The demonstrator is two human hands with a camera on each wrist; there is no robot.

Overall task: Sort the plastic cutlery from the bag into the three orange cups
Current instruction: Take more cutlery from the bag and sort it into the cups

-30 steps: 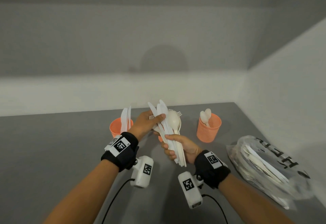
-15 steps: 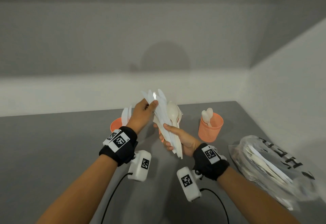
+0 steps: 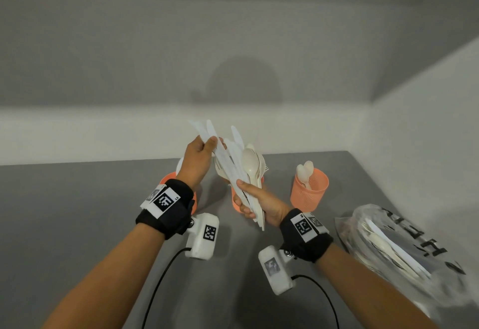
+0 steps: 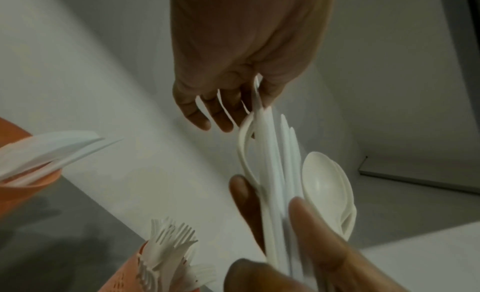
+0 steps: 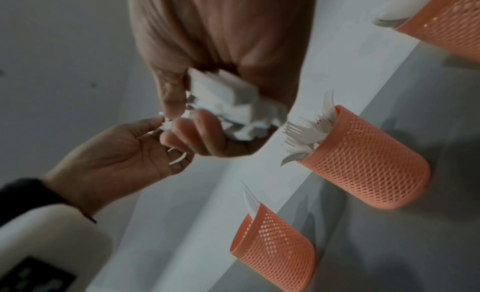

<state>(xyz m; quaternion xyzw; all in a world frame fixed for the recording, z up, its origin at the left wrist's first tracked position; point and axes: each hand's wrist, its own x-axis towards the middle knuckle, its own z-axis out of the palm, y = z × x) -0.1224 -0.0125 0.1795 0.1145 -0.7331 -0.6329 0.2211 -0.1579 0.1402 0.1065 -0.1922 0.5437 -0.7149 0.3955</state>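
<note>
My right hand (image 3: 246, 199) grips a bundle of white plastic cutlery (image 3: 241, 170) by its handles, above the grey table; knives and spoons (image 4: 324, 177) fan out of it. My left hand (image 3: 207, 143) pinches the blades of a few knives (image 3: 204, 132) at the top left of the bundle. Three orange mesh cups stand behind. The left cup (image 5: 275, 245) holds knives, the middle cup (image 5: 363, 163) forks, and the right cup (image 3: 309, 191) spoons. In the head view my hands hide most of the left and middle cups.
The clear plastic bag (image 3: 404, 251), with more white cutlery inside, lies on the grey table (image 3: 77, 212) at the right, close to the side wall. A white wall runs behind the cups. Two black cables trail from the wrist cameras.
Both hands have risen with the bundle. My left hand has moved up and to the left, drawing the knives' blades away from the rest of the bundle.
</note>
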